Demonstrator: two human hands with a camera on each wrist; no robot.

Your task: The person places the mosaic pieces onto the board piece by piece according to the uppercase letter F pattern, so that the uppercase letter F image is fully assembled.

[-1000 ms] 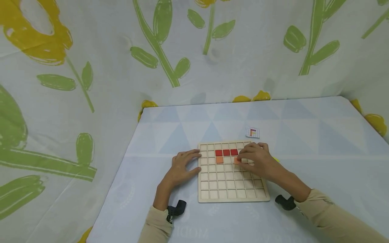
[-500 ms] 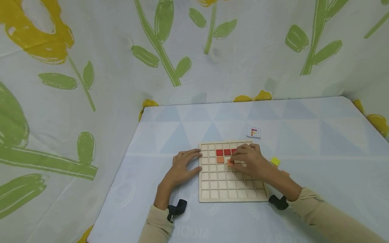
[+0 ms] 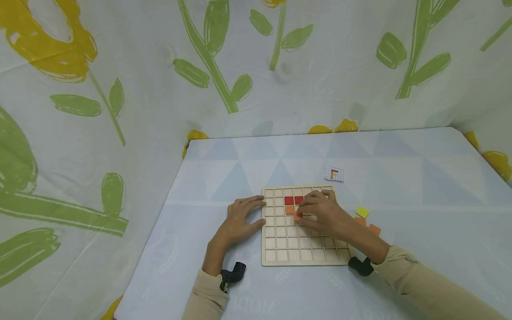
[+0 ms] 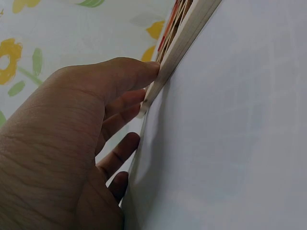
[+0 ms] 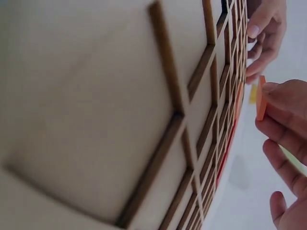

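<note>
A pale wooden grid board [image 3: 282,255] lies flat on the table. Red square tiles [image 3: 289,200] sit side by side in one of its upper rows, partly covered by my right hand [image 3: 325,215]. Below the leftmost red tile, an orange tile [image 3: 290,209] fills a cell. My right thumb and fingertips pinch another orange tile [image 5: 260,98], which stands above the grid in the right wrist view, just below and right of the placed orange one in the head view. My left hand [image 3: 241,218] rests at the board's left edge, thumb tip [image 4: 152,71] against the wooden rim, fingers spread.
Right of the board lie a loose yellow tile [image 3: 362,212] and orange tiles [image 3: 374,229], partly behind my right forearm. A small card [image 3: 334,174] with a printed coloured grid lies beyond the board. A flower-patterned cloth [image 3: 328,89] hangs behind the table.
My right hand has moved left across the board with the orange tile, toward the placed orange tile. Loose tiles at the right have come into view. My left hand stays put.
</note>
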